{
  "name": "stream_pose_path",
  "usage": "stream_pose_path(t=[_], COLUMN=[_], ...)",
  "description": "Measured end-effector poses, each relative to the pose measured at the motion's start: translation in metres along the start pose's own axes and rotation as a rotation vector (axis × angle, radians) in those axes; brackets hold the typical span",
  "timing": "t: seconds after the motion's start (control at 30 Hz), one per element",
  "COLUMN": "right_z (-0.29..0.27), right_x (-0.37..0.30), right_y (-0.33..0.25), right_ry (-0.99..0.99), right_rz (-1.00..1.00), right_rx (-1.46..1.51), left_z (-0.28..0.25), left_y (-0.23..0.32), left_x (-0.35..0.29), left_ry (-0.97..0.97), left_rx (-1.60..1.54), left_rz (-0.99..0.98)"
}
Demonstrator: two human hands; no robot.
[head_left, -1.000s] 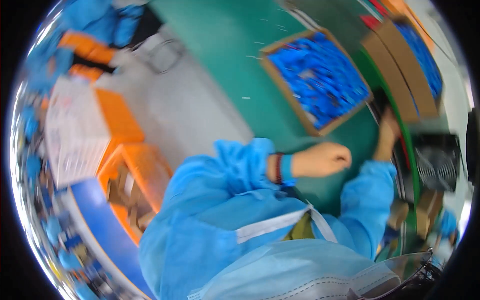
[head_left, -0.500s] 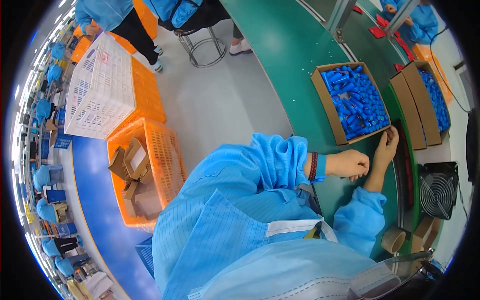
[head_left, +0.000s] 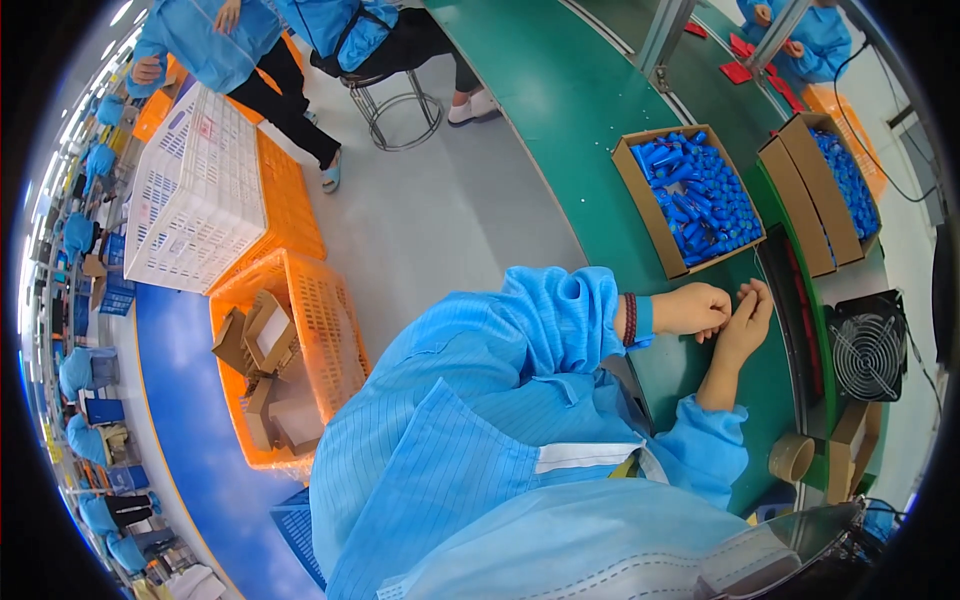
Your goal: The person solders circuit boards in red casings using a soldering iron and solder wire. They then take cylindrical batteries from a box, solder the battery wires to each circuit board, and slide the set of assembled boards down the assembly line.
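My left hand (head_left: 693, 309), with a dark red beaded bracelet (head_left: 629, 320) and a blue band at the wrist, is closed over the green bench (head_left: 660, 375). Close beside it, my right hand (head_left: 743, 322) has its fingers curled, the thumb side toward the left hand. What either hand holds, if anything, is too small or hidden to make out. Just beyond them stands an open cardboard box (head_left: 645, 213) full of blue cylindrical cells (head_left: 705, 200); neither hand touches it.
Right of the green rail, more cardboard boxes (head_left: 797, 210) hold blue cells, with a black fan (head_left: 866, 350) nearer. A tape roll (head_left: 791, 457) lies near right. Orange crates (head_left: 340, 350) and a white crate (head_left: 200, 200) stand left. Other people work around.
My right hand has left the box's near corner and come back toward my left hand. The left hand has shifted slightly. A standing person at the far left has moved, and the view has shifted a little.
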State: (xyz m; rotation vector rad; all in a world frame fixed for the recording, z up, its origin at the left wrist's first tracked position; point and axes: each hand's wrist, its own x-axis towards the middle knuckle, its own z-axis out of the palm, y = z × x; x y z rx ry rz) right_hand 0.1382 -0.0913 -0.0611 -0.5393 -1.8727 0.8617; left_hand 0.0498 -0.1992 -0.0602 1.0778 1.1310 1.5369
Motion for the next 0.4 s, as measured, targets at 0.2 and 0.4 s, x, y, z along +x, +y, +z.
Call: stream_pose_path(t=[0.2, 0.4], right_z=[-0.006, -0.016], right_x=[-0.035, -0.037], right_y=[-0.018, -0.019], right_ry=[-0.112, -0.283], right_rz=[0.005, 0.157], right_rx=[0.038, 0.127], left_z=[0.002, 0.007], left_y=[0.002, 0.003], left_x=[-0.002, -0.004], left_ry=[0.012, 0.003], left_rx=[0.047, 0.168], left_rz=[0.082, 0.116])
